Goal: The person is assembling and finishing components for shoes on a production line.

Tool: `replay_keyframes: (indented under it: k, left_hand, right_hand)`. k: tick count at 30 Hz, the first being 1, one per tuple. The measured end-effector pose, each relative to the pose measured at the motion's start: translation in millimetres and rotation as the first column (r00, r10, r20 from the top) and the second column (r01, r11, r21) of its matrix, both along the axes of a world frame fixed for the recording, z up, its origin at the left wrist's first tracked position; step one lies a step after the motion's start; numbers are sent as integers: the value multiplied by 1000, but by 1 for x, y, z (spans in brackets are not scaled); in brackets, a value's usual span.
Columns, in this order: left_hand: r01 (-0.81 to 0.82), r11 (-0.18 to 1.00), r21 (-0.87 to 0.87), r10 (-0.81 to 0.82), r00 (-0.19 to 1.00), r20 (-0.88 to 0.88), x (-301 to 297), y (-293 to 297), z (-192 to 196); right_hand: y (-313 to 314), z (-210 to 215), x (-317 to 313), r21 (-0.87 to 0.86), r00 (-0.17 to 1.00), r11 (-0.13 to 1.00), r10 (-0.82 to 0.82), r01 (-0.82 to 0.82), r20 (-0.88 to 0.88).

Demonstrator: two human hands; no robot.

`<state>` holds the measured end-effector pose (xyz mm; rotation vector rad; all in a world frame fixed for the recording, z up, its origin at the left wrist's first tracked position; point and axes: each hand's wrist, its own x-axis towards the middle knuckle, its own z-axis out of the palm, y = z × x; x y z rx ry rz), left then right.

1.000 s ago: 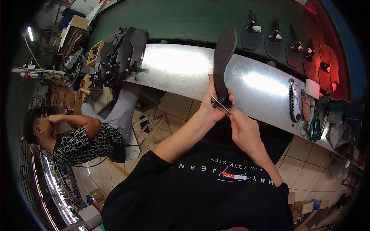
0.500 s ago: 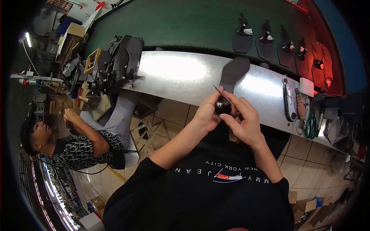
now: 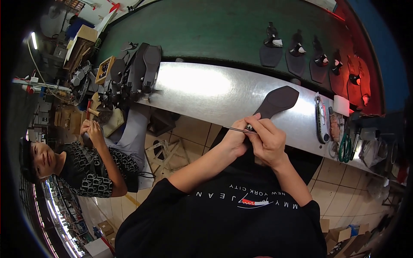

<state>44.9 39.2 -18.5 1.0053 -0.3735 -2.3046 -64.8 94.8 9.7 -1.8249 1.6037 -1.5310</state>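
Observation:
A dark sandal sole (image 3: 278, 101) points away from me to the upper right, over the near edge of the metal worktop. My left hand (image 3: 235, 142) is closed round its near end, mostly under my right hand. A small shiny metal piece (image 3: 249, 127) shows between my fingers. My right hand (image 3: 269, 140) is closed above it, its fingers pinched on a thin metal tool (image 3: 239, 130) whose blade or rod sticks out to the left across my left hand. What lies inside both grips is hidden.
Several sandals with dark straps (image 3: 319, 60) stand along the green belt (image 3: 206, 34). Soles (image 3: 150, 60) are stacked at the left of the metal worktop (image 3: 193, 81). A cutter knife (image 3: 321, 118) and green-handled scissors (image 3: 345, 148) lie right. A co-worker (image 3: 92, 165) sits at left.
The sole has turned from pointing nearly straight away to slanting right. My right hand has come over my left, and the metal tool has swung down to point left. The co-worker's head has turned.

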Motion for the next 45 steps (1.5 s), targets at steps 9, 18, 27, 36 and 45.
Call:
replay_keyframes:
  k: [9, 18, 27, 36, 45]
  left_hand:
    - [-56, 922, -384, 126, 979, 160, 31, -42, 23]
    - [-172, 450, -876, 794, 526, 305, 254, -229, 58]
    - [547, 148, -824, 988, -120, 98, 244, -226, 67]
    - [594, 70, -802, 563, 640, 523, -68, -231, 5]
    - [515, 28, -857, 584, 687, 433, -154, -225, -28]
  right_hand:
    - [3, 15, -24, 133, 979, 974, -193, 183, 65]
    - [20, -38, -69, 429, 937, 895, -246, 122, 247]
    - [3, -59, -92, 348, 878, 911, -341, 221, 336]
    - [-4, -55, -83, 267, 873, 887, -437, 377, 216]
    - [4, -65, -80, 208, 826, 864, -501, 459, 259]
